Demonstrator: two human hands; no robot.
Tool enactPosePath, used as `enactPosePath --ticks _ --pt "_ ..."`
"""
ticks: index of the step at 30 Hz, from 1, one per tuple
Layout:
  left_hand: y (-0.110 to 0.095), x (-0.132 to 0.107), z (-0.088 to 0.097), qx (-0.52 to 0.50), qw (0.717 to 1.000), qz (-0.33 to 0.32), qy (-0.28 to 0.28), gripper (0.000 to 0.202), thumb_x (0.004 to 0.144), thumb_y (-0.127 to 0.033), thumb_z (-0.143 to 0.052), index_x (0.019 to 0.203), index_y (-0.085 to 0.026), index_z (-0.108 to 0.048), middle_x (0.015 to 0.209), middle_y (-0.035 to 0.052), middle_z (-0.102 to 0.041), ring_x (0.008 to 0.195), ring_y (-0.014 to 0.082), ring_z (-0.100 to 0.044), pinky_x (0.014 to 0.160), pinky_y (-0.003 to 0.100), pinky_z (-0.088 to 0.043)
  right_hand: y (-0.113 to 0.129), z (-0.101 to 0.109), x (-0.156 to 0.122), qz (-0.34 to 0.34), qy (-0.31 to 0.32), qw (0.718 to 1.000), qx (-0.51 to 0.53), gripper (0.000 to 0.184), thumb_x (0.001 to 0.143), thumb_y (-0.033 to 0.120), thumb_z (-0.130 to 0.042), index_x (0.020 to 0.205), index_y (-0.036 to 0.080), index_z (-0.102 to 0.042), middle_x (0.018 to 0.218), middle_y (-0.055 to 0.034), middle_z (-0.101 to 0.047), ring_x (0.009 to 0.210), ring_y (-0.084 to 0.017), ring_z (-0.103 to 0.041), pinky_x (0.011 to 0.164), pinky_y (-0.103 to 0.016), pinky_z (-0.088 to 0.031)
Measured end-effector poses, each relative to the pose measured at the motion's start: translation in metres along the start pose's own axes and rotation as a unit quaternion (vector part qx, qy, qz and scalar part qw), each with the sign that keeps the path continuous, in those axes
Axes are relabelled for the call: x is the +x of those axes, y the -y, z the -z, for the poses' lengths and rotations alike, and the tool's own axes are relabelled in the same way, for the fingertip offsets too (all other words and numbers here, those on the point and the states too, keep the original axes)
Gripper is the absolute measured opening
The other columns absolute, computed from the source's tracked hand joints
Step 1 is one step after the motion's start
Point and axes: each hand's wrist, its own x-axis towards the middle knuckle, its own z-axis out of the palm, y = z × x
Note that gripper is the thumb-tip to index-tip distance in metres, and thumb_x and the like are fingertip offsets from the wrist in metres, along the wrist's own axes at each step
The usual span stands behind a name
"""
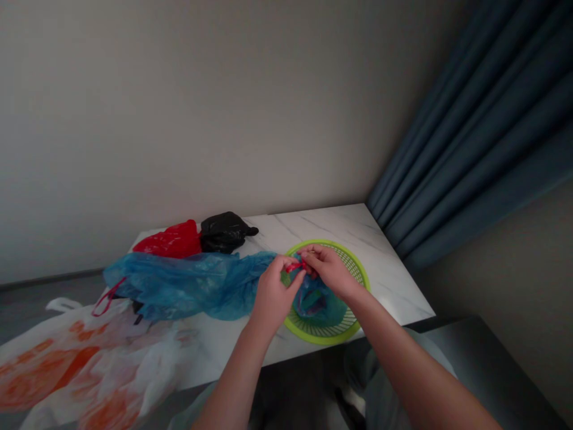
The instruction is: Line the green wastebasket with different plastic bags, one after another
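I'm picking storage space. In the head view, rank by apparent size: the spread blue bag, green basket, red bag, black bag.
1. spread blue bag
2. green basket
3. red bag and black bag: near alike, both farther back, so unranked.

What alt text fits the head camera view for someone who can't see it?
The left hand and right hand pinch a red tie on a small blue bag in a green basket on a marble table. Left of them lie a larger blue bag, a red bag, a black bag and a white-and-orange bag.
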Motion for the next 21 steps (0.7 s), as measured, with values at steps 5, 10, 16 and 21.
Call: enactPosePath --ticks 5,10,16,21 --pt "0.002 0.000 -0.004 -0.006 1.000 0.017 -0.002 0.026 0.083 -0.025 -0.069 0.105 -0.024 -0.056 0.096 0.0029 -0.069 0.090 0.0188 -0.067 0.082 0.031 -0.050 -0.001 -0.001 0.001 0.003 -0.001 1.000 0.024 0.032 0.080 0.041 -0.068 0.099 0.021 -0.053 0.054 0.0090 -0.051 0.047 -0.009 -0.042 0.047 -0.022 -0.031" --pt "0.001 0.001 -0.003 0.027 0.997 -0.062 0.039 0.006 0.088 -0.021 -0.062 0.092 -0.024 -0.066 0.092 0.0028 -0.070 0.088 0.0186 -0.066 0.083 0.032 -0.051 -0.006 0.000 0.000 0.002 0.003 1.000 0.013 0.025 0.084 0.037 -0.062 0.096 0.023 -0.045 0.053 0.0104 -0.050 0.044 -0.009 -0.039 0.043 -0.021 -0.025" --pt "0.002 0.003 -0.006 0.028 0.997 -0.074 -0.021 0.009 0.087 -0.020 -0.062 0.088 -0.023 -0.069 0.088 0.0035 -0.070 0.084 0.0195 -0.065 0.082 0.034 -0.052 -0.009 -0.003 -0.005 -0.006 -0.014 0.998 0.057 0.020 0.085 0.025 -0.050 0.098 0.026 -0.036 0.055 0.0127 -0.040 0.046 -0.010 -0.036 0.046 -0.021 -0.028" --pt "0.003 0.008 -0.008 0.017 0.998 -0.065 -0.015 0.013 0.087 -0.020 -0.062 0.093 -0.025 -0.072 0.094 0.0048 -0.072 0.092 0.0221 -0.066 0.088 0.037 -0.052 -0.013 -0.003 -0.002 0.005 -0.003 1.000 0.027 0.019 0.081 0.022 -0.051 0.092 0.025 -0.036 0.060 0.0112 -0.036 0.049 -0.009 -0.034 0.047 -0.021 -0.028"
